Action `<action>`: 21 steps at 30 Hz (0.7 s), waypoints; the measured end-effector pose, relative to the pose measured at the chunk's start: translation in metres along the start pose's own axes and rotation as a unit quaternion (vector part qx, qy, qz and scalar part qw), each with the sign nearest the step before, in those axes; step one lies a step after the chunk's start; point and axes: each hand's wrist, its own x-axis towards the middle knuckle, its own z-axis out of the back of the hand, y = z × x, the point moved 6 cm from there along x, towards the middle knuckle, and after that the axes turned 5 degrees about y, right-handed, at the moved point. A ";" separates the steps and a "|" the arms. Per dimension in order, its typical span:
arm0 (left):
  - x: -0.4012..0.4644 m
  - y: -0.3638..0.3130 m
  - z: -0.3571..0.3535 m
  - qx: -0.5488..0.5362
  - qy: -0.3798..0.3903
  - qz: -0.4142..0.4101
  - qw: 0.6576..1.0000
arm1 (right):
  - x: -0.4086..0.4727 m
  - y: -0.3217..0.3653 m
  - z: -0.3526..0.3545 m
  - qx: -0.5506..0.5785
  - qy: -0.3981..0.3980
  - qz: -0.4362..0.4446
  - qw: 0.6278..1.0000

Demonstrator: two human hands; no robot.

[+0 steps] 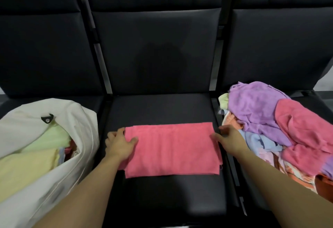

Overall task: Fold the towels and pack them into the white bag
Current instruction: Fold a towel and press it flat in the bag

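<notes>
Pink towel (pixel 171 148) folded flat on middle black seat (pixel 162 108). Left hand (pixel 119 144) grip pinches its left edge, thumb on top; right hand (pixel 228 140) grip pinches its right edge. White bag (pixel 36 119) far left, towel pile (pixel 273 119) right.

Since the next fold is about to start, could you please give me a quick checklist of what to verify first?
1. Pink towel lies flat on the middle seat: ok.
2. Left hand holds the towel's left edge, thumb on top: ok.
3. Right hand is at the right edge: ok; whether its fingers actually pinch the cloth: cannot tell.
4. Layers aligned: not ok, a lower layer sticks out at the right front corner.
5. White bag is open on the left seat, with folded towels already inside: ok.
6. Unfolded pile on the right seat stays clear of the pink towel: ok.
</notes>
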 end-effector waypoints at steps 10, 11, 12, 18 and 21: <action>-0.053 -0.058 -0.081 0.001 0.374 -0.101 0.922 | -0.023 0.046 -0.070 -0.288 0.215 0.230 0.904; -0.053 -0.058 -0.084 0.032 0.363 -0.111 0.925 | -0.026 0.045 -0.075 -0.322 0.233 0.208 0.894; -0.051 -0.058 -0.084 0.063 0.341 -0.121 0.930 | -0.028 0.044 -0.077 -0.359 0.242 0.183 0.883; -0.041 -0.068 -0.077 0.247 0.211 -0.136 0.936 | -0.047 0.061 -0.079 -0.463 0.238 0.083 0.850; -0.039 -0.069 -0.076 0.272 0.158 -0.130 0.940 | -0.057 0.059 -0.083 -0.432 0.282 0.065 0.854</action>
